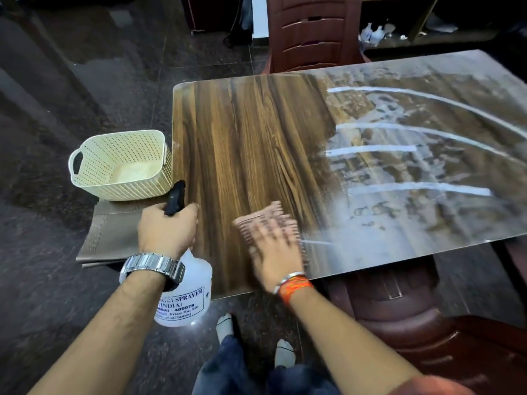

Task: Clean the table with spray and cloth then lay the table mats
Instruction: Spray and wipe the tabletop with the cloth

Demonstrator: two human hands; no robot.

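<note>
My left hand [166, 229] grips the neck of a white spray bottle [188, 295] with a black nozzle, held at the table's near left corner. My right hand [275, 252] lies flat on a pink cloth [268, 216] pressed to the wood-grain table [242, 132]; hand and cloth are motion-blurred. The table's right half shines with glare and pale streaks. Grey-brown table mats [114, 235] lie stacked on a low surface left of the table, under a basket.
A cream perforated basket [119, 163], empty, sits on the mats beside the table's left edge. One maroon plastic chair [313, 32] stands at the far side, another [427, 323] at the near right. My feet stand on dark stone floor below.
</note>
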